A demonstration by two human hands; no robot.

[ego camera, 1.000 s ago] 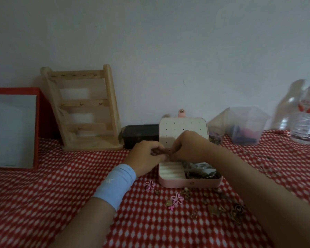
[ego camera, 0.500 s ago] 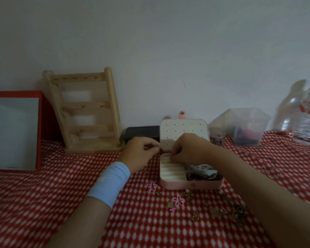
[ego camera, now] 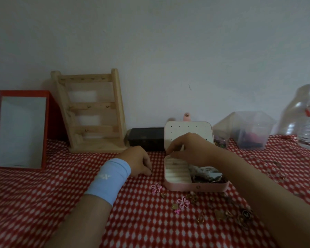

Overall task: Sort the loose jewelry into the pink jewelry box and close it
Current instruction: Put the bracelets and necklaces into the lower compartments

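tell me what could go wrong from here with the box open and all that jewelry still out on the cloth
The right hand works over the ring rolls of the pink jewelry box; its forearm hangs above the loose jewelry and could sweep pieces away. The small pieces blend into the busy red checked cloth, so one may be missed. The right compartment looks heaped, so the lid may not close flat.

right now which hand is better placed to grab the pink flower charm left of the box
Left. The left hand rests on the red checked cloth just above the pink flower charm. The right hand is busy over the open pink jewelry box.
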